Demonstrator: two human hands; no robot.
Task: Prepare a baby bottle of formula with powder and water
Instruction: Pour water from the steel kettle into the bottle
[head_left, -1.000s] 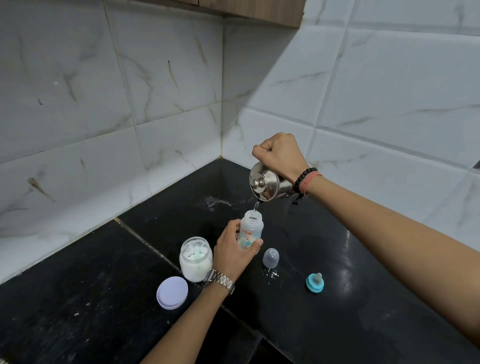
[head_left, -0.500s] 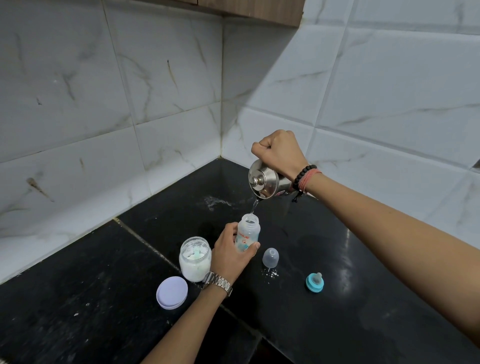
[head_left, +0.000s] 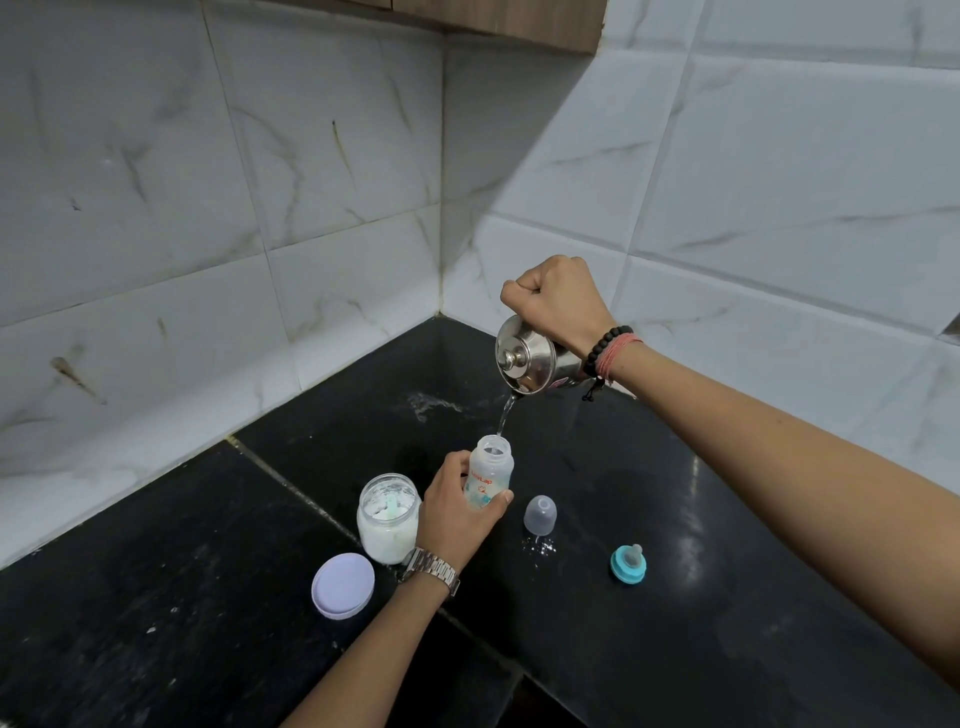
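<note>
Your right hand (head_left: 558, 304) is fisted round the tilted steel jug (head_left: 530, 361), and your left hand (head_left: 457, 512) wraps the open baby bottle (head_left: 491, 475) standing on the desk (head_left: 675, 597). The stream meets a narrow neck, so a wobble or steeper tilt could splash over. The powder jar (head_left: 388, 517) stands open just beside your left hand, exposed to any spill.

The scene is seen through one wide-angle camera worn on the head, aimed forward and down into a tiled wall corner (head_left: 440, 218). The black bench (head_left: 675, 597) is viewed steeply from above and close by, within arm's reach. Both forearms are taken in from the lower edge and right side. No second view is given.
</note>
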